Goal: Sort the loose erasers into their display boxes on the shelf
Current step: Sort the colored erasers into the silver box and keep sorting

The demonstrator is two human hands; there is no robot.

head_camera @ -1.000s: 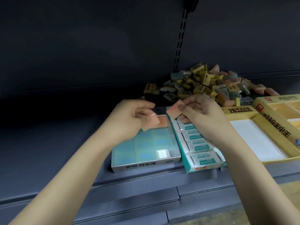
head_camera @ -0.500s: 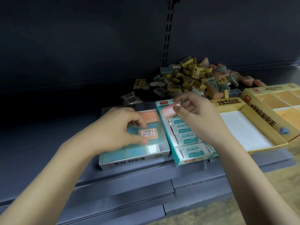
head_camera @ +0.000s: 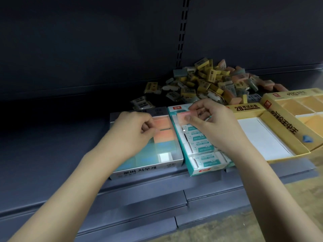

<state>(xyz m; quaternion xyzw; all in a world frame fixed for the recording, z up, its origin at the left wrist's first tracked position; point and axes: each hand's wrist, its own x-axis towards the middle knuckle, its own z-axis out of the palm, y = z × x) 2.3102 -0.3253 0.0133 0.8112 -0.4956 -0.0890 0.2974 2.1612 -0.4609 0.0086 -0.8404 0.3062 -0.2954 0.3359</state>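
Right hand (head_camera: 212,119) is pinching a pink eraser (head_camera: 186,117) between thumb and fingertips, holding it just over the back end of the teal box (head_camera: 201,170), which is full of white sleeved erasers. Left hand (head_camera: 132,129) is curled down over the silver box (head_camera: 138,172), fingertips at the peach eraser (head_camera: 163,135) already lying in there; can't tell if it's gripping it or just nudging it flat.

The bit that matters: the pink one's home looks like the silver box, where the peach and green ones lie, and that's immediately left of the right hand. Its long axis runs left-right, same as the ones in the box, so I'd guess no turning needed, just a short slide left and down. The left hand is nearer to that slot though, and kind of sits in the way.

Further out, the pile (head_camera: 218,82) of loose erasers is heaped at the back of the shelf (head_camera: 52,137), just behind the right hand. Yellow boxes (head_camera: 279,130) sit off to the right. Lots left to sort, I'd say.
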